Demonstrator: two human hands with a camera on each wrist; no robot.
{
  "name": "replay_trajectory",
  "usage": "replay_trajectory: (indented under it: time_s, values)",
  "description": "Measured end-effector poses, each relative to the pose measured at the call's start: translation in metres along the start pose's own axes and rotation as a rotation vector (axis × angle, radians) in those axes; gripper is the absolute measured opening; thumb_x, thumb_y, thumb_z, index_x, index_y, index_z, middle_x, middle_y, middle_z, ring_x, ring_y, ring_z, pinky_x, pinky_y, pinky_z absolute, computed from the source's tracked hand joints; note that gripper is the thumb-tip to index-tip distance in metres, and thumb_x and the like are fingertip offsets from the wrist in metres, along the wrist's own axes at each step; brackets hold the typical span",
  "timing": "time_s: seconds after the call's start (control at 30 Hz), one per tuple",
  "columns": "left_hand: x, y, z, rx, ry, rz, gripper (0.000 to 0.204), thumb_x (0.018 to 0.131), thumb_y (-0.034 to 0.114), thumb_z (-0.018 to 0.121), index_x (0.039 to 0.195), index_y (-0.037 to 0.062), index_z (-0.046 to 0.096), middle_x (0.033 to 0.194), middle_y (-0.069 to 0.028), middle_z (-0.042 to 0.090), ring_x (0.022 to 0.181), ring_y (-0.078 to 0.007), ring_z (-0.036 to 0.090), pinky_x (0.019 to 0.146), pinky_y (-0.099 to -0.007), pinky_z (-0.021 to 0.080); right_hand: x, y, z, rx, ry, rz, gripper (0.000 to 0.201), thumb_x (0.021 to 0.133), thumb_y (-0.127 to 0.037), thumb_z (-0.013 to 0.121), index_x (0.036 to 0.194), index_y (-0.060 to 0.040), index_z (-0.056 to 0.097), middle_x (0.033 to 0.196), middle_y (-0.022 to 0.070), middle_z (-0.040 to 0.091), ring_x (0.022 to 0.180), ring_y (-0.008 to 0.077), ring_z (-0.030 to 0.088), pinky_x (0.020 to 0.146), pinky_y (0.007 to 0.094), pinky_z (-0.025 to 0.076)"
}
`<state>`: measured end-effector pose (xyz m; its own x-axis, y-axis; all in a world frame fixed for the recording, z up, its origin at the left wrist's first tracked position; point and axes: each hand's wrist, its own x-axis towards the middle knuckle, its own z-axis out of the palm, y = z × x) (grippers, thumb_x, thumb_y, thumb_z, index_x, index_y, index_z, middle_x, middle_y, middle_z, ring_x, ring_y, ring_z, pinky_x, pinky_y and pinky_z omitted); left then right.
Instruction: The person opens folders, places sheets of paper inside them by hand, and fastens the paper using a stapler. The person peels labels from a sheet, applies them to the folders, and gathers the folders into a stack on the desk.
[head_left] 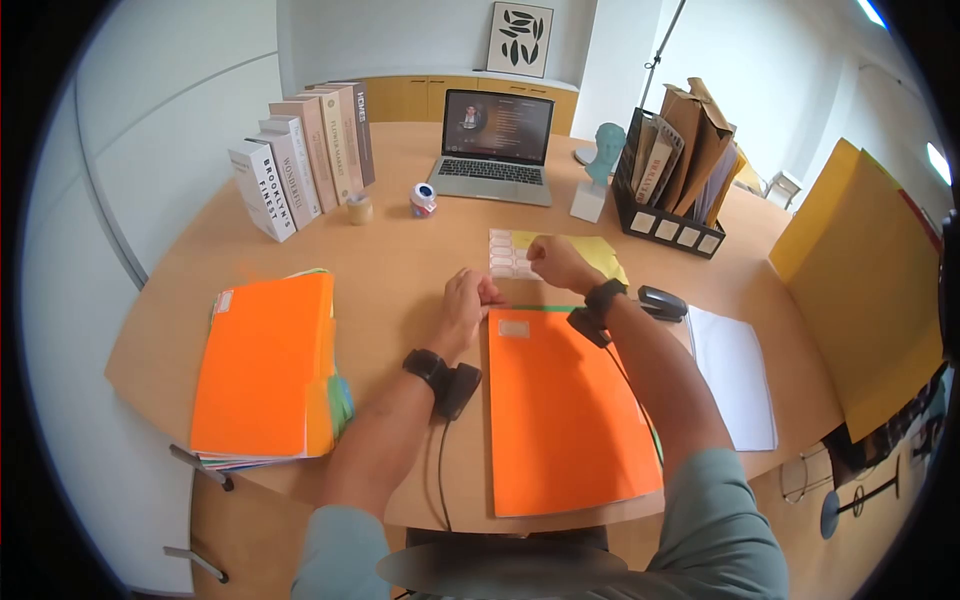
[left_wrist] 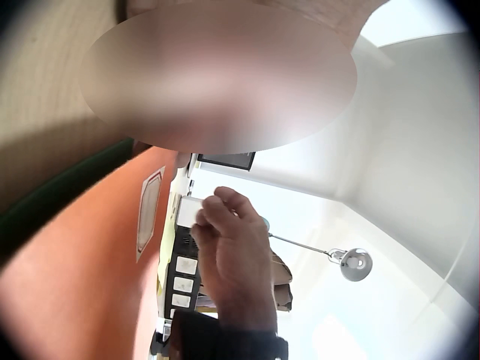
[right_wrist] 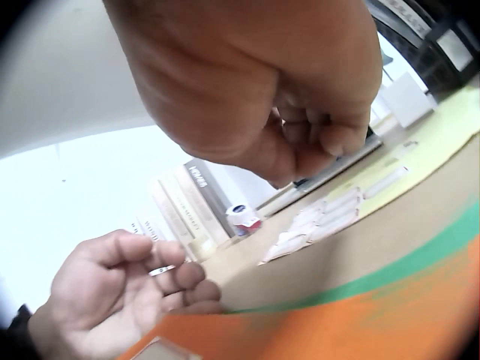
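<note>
An orange folder lies before me, with a white label near its top left corner and a green edge behind it. At that corner my left hand rests with fingers loosely bent, nothing visible in them. My right hand hovers with curled fingers over a sheet of white labels and a yellow sheet. In the right wrist view, the right hand shows its bent fingertips above the labels; no label shows between them.
A stack of orange folders lies left. Books, a small jar, a blue-and-white container, a laptop, a bust and a black file holder stand behind. Rightward are a stapler, white papers and a yellow folder.
</note>
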<state>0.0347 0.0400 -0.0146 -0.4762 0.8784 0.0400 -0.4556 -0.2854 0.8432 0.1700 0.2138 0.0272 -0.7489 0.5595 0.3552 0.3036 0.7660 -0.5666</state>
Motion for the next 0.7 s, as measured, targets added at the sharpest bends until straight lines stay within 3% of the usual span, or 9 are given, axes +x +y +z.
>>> replay_trajectory:
  time_s: [0.1,0.13,0.23,0.33,0.63,0.7]
  values:
    - [0.001,0.001,0.0,0.048,0.011,-0.031,0.023,0.097,0.021,0.046,0.092,-0.0002,0.054,0.086,-0.0139,0.058,0.079,-0.0261,0.062,0.079,-0.0452,0.058,-0.028,-0.042,-0.01,0.011,-0.005,-0.104,0.013,0.08,-0.009,0.066,0.089,0.0005,0.068,0.079,0.0194,0.069,0.075,0.0336,0.068,0.066,0.0384,0.052]
    - [0.001,-0.001,-0.002,0.056,0.003,-0.026,0.024,0.096,0.021,0.046,0.093,-0.0004,0.054,0.086,-0.0139,0.058,0.079,-0.0262,0.062,0.079,-0.0448,0.058,-0.04,-0.058,-0.013,0.004,-0.101,-0.073,0.014,0.08,-0.013,0.069,0.088,-0.0007,0.067,0.082,0.0178,0.069,0.078,0.0335,0.068,0.068,0.0386,0.053]
    - [0.004,-0.002,-0.003,0.061,-0.013,-0.015,0.025,0.096,0.022,0.046,0.093,-0.001,0.055,0.085,-0.0139,0.058,0.079,-0.0268,0.061,0.08,-0.0441,0.057,-0.064,-0.061,0.0,-0.127,-0.183,-0.159,0.037,0.078,-0.032,0.077,0.095,-0.0009,0.065,0.092,0.0176,0.068,0.089,0.0345,0.066,0.077,0.0417,0.052]
    - [0.006,-0.003,-0.003,0.029,-0.004,-0.012,0.026,0.096,0.023,0.046,0.092,-0.0012,0.055,0.085,-0.0141,0.058,0.081,-0.0275,0.061,0.08,-0.045,0.057,-0.074,-0.07,0.005,-0.251,-0.278,-0.014,0.051,0.075,-0.044,0.079,0.097,-0.0004,0.064,0.095,0.0189,0.066,0.094,0.0355,0.063,0.082,0.0422,0.051]
    - [0.002,0.0,-0.002,-0.02,-0.03,-0.027,0.023,0.096,0.022,0.046,0.094,0.0006,0.054,0.085,-0.0131,0.057,0.083,-0.0263,0.06,0.078,-0.0476,0.058,-0.07,-0.046,0.028,-0.113,-0.26,-0.041,0.055,0.072,-0.045,0.082,0.095,0.0007,0.062,0.099,0.022,0.065,0.1,0.0366,0.061,0.084,0.0425,0.05]
    - [0.0,0.001,-0.001,-0.016,-0.029,-0.036,0.026,0.096,0.024,0.046,0.091,-0.0011,0.054,0.086,-0.0143,0.057,0.085,-0.0278,0.061,0.081,-0.0482,0.059,-0.066,-0.044,0.019,-0.047,-0.408,0.042,0.05,0.075,-0.04,0.08,0.097,0.0006,0.062,0.1,0.0225,0.065,0.101,0.0369,0.061,0.085,0.0432,0.049]
